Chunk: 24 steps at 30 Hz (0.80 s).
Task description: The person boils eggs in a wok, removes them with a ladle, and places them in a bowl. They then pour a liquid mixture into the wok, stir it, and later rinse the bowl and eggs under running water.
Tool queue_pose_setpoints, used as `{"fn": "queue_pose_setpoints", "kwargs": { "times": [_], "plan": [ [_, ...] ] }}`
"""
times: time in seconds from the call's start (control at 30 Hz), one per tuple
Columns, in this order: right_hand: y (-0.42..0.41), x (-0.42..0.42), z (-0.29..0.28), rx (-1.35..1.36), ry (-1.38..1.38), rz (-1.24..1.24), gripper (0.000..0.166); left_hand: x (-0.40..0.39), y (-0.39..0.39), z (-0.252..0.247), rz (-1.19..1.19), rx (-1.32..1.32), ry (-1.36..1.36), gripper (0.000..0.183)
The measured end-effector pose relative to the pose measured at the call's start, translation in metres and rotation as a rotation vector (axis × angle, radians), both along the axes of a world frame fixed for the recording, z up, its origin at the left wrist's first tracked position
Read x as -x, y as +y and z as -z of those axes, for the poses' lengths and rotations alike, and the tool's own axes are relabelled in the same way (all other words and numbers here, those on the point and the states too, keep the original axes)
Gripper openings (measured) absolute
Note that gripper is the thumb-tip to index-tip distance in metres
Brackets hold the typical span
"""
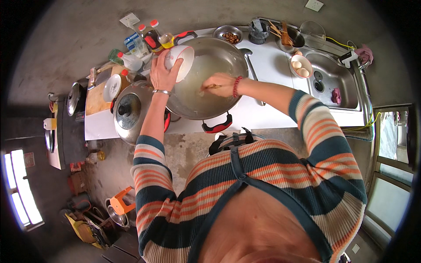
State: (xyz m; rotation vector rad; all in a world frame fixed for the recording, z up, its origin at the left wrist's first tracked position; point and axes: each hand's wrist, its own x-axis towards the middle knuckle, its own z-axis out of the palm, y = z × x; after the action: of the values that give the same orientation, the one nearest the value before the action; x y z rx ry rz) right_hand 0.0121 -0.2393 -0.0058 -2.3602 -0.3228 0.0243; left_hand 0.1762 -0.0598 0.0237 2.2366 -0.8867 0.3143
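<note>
My left hand (163,74) grips a white bowl (185,64) with a red rim and tips it over the left side of a large metal wok (227,59). Cloudy liquid (190,95) covers the bottom of the wok. Above this liquid, my right hand (219,84) is closed around thin wooden chopsticks (213,86), whose far ends are blurred. The wok has red and black handles, and its near handle (217,125) juts over the counter's front edge. What the tilted bowl contains is hard to make out.
Left of the wok stands a lidded pot (126,111); behind it are sauce bottles (153,37) and a cutting board (98,95). A ladle (251,65) lies to the right, near a bowl of eggs (301,66) beside the sink (342,79). A bowl of brown nuts (230,36) sits behind.
</note>
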Motion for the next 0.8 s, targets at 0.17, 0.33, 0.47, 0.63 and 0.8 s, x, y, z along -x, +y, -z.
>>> {"fn": "queue_pose_setpoints", "kwargs": {
  "times": [0.17,0.33,0.47,0.63,0.8],
  "plan": [
    [-0.028,0.0,-0.018,0.185,0.072,0.019,0.022,-0.003,0.015,0.003,-0.05,-0.008,-0.05,0.061],
    [0.009,-0.009,0.011,0.0,0.014,-0.048,0.022,0.001,0.012,0.001,-0.065,-0.018,-0.015,0.063],
    [-0.063,-0.026,0.037,-0.447,0.114,0.321,0.019,-0.008,0.008,0.007,-0.031,0.081,0.024,0.063],
    [-0.07,0.026,-0.036,-0.848,-0.038,0.339,0.025,-0.008,0.023,-0.005,-0.064,0.237,0.146,0.061],
    [-0.06,0.005,-0.042,-0.971,-0.246,0.361,0.025,-0.01,0.01,-0.016,0.053,0.432,0.242,0.056]
  ]
}}
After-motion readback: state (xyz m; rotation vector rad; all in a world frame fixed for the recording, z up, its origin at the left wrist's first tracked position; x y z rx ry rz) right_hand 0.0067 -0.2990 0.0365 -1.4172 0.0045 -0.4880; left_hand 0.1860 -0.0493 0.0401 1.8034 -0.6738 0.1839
